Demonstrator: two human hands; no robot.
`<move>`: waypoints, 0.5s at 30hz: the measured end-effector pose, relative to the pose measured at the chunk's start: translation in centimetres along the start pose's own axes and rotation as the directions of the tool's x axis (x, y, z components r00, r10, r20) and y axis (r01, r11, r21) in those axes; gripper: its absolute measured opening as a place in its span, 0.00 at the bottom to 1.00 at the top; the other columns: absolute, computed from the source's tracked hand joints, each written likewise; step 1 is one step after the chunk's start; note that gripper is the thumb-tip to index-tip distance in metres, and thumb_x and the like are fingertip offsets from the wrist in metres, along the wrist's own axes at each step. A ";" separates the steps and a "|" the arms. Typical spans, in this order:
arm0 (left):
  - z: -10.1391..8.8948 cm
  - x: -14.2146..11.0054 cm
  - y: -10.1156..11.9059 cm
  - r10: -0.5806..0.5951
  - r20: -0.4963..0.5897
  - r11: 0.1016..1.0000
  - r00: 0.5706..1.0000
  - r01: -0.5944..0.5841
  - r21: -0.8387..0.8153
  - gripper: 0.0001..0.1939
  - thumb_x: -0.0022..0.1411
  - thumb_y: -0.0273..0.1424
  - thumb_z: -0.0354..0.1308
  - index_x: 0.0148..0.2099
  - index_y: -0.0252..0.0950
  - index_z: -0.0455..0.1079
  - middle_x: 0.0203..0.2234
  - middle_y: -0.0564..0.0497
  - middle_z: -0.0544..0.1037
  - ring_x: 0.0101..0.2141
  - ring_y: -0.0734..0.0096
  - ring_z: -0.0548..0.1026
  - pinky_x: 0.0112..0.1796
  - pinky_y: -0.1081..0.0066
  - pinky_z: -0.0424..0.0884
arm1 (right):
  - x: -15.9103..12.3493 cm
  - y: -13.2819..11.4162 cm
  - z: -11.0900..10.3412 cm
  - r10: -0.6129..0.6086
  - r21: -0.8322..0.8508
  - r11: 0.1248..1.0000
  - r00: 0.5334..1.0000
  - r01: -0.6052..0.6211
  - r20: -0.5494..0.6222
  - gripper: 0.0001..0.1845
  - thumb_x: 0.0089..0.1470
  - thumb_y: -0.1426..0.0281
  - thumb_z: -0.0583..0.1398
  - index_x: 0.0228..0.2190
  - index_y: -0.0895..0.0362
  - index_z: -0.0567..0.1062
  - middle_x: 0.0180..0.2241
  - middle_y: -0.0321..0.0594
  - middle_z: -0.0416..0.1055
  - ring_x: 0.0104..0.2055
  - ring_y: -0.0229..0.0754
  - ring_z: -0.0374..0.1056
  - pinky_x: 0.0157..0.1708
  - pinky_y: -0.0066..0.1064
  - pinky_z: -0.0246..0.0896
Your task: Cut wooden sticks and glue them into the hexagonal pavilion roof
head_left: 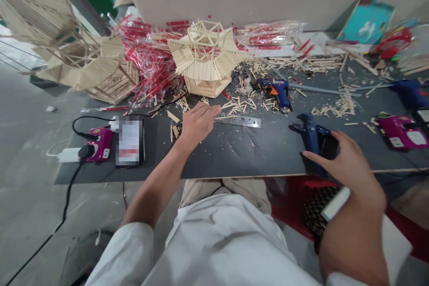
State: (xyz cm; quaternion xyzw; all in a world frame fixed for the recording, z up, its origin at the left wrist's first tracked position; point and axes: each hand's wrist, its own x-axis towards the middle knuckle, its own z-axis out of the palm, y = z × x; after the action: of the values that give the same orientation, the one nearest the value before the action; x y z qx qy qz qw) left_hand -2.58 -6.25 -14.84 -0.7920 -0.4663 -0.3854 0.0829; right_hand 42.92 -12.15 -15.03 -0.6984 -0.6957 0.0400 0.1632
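Note:
My left hand point(200, 120) is closed in a pinch over the table, at the left end of a steel ruler point(246, 121). A thin wooden stick point(218, 110) seems to be between its fingertips, partly hidden by them. On the right, my right hand point(350, 156) is spread around a dark blue hand tool with handles point(311, 136), its thumb and fingers apart. Whether it touches the tool I cannot tell. Behind my left hand stands a small tiered pavilion model point(204, 69) made of wooden sticks.
A blue glue gun point(282, 91) lies among scattered stick offcuts point(246, 103). At left are a phone point(129, 140), a purple power adapter point(102, 143) and a larger stick model point(90, 67). Red plastic wrappers point(147, 53) lie behind. Another purple adapter point(400, 132) is at right.

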 end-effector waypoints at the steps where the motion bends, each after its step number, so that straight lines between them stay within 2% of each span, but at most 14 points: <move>1: 0.0 0.0 0.1 0.013 -0.009 1.000 1.000 -0.013 0.002 0.10 0.76 0.31 0.56 0.51 0.39 0.78 0.38 0.48 0.86 0.40 0.66 0.82 0.43 0.66 0.77 | -0.4 0.9 0.3 -0.015 -0.006 1.000 1.000 0.015 0.013 0.57 0.48 0.39 0.68 0.68 0.59 0.65 0.65 0.73 0.64 0.69 0.76 0.61 0.62 0.61 0.62; 4: -0.2 0.0 0.4 0.048 -0.044 0.999 0.998 -0.048 0.004 0.09 0.75 0.30 0.58 0.52 0.38 0.78 0.37 0.49 0.86 0.39 0.66 0.83 0.43 0.66 0.77 | -1.0 1.8 0.6 -0.044 -0.050 0.998 0.999 0.045 0.021 0.57 0.50 0.42 0.68 0.71 0.57 0.60 0.65 0.74 0.63 0.70 0.77 0.58 0.63 0.64 0.60; 7: -0.5 0.0 0.6 0.034 -0.045 0.999 0.998 -0.035 -0.001 0.09 0.75 0.30 0.58 0.53 0.40 0.77 0.37 0.49 0.86 0.40 0.66 0.82 0.44 0.65 0.78 | -0.9 1.1 0.0 -0.044 -0.128 0.991 0.999 0.046 0.019 0.48 0.55 0.45 0.64 0.69 0.55 0.63 0.61 0.72 0.67 0.67 0.79 0.62 0.63 0.65 0.59; 9: -0.6 -0.1 0.7 0.025 -0.048 1.000 0.999 -0.025 -0.002 0.09 0.74 0.30 0.58 0.53 0.40 0.77 0.38 0.49 0.86 0.40 0.66 0.82 0.43 0.65 0.78 | -0.8 0.2 -0.7 -0.036 -0.176 0.983 0.998 0.043 0.043 0.43 0.56 0.46 0.63 0.65 0.56 0.68 0.54 0.73 0.71 0.63 0.80 0.66 0.60 0.64 0.62; 12: -0.6 0.0 0.8 0.015 -0.066 1.000 0.998 -0.016 -0.017 0.09 0.74 0.30 0.59 0.52 0.38 0.78 0.37 0.49 0.86 0.38 0.66 0.82 0.41 0.67 0.77 | -1.2 -1.5 -1.6 0.033 -0.247 0.969 0.993 -0.004 0.113 0.37 0.53 0.50 0.66 0.58 0.57 0.75 0.46 0.70 0.75 0.52 0.78 0.73 0.50 0.60 0.71; 14: -0.5 0.0 0.8 0.002 -0.078 1.000 0.997 -0.003 -0.016 0.09 0.74 0.30 0.59 0.52 0.38 0.78 0.36 0.48 0.86 0.37 0.67 0.83 0.39 0.68 0.77 | -2.0 -3.1 -1.8 0.047 -0.265 0.964 0.991 -0.011 0.129 0.33 0.53 0.51 0.65 0.56 0.55 0.75 0.46 0.66 0.75 0.47 0.74 0.76 0.45 0.58 0.73; 15: -0.4 0.0 0.7 0.001 -0.084 1.000 0.996 -0.002 -0.009 0.09 0.74 0.30 0.59 0.51 0.37 0.79 0.35 0.48 0.86 0.37 0.68 0.83 0.38 0.69 0.77 | -2.5 -4.2 -1.9 0.017 -0.251 0.968 0.991 0.018 0.135 0.33 0.54 0.52 0.64 0.56 0.55 0.75 0.47 0.64 0.75 0.47 0.72 0.76 0.46 0.57 0.73</move>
State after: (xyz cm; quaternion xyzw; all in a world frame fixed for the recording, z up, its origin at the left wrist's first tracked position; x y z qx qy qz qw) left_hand -2.20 -6.87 -14.42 -0.7758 -0.4603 -0.4201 0.0991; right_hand 39.38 -15.01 -12.52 -0.7089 -0.7048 -0.0013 0.0253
